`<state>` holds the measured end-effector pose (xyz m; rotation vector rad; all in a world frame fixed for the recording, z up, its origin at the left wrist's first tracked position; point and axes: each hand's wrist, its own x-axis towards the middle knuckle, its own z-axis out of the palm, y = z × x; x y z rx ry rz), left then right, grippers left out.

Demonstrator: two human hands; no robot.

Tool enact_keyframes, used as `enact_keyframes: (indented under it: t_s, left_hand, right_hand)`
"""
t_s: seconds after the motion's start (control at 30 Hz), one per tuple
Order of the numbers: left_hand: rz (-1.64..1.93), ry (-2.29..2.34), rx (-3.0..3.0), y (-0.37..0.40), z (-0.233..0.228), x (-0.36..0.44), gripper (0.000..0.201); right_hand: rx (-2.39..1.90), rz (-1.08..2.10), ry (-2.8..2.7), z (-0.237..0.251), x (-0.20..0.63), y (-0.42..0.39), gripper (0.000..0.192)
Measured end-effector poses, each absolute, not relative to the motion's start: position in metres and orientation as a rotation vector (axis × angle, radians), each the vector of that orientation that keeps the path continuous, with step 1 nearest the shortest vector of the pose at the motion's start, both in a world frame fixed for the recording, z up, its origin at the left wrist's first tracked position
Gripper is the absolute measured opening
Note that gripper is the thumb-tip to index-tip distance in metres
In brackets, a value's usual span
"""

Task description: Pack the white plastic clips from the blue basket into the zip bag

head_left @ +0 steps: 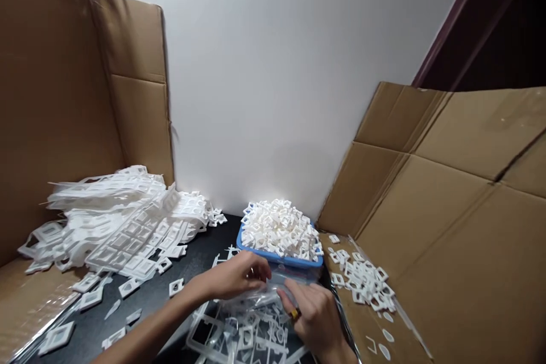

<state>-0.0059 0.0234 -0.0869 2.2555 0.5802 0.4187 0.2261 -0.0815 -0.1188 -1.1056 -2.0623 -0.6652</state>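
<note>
Lower centre of the frame: the left hand and the right hand are both closed on a clear plastic bag lying on the dark counter, over white moulded frames. Step in hand, as judged: handling the bag just in front of the blue tub heaped with small white square pieces. The next move calls for a firm hold on the slippery film. Stacked frames sit at left; loose pieces lie on the cardboard at right.

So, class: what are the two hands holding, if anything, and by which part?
Both hands grip a clear plastic bag at its top edge: left hand at the left end, right hand at the right. It lies over white frames.
</note>
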Motion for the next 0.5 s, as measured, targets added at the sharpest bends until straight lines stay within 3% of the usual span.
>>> enact_keyframes:
  t_s: [0.13,0.5]
  left_hand:
    - [0.332,0.538,2.325,0.026,-0.079,0.005,0.025]
    - [0.61,0.975,2.645,0.069,-0.053,0.01,0.03]
  right_hand:
    - [-1.133,-0.72,-1.926,-0.119,0.22,-0.081,0.043]
    - [-1.145,-0.758,-1.901,-0.141,0.206,-0.072,0.043]
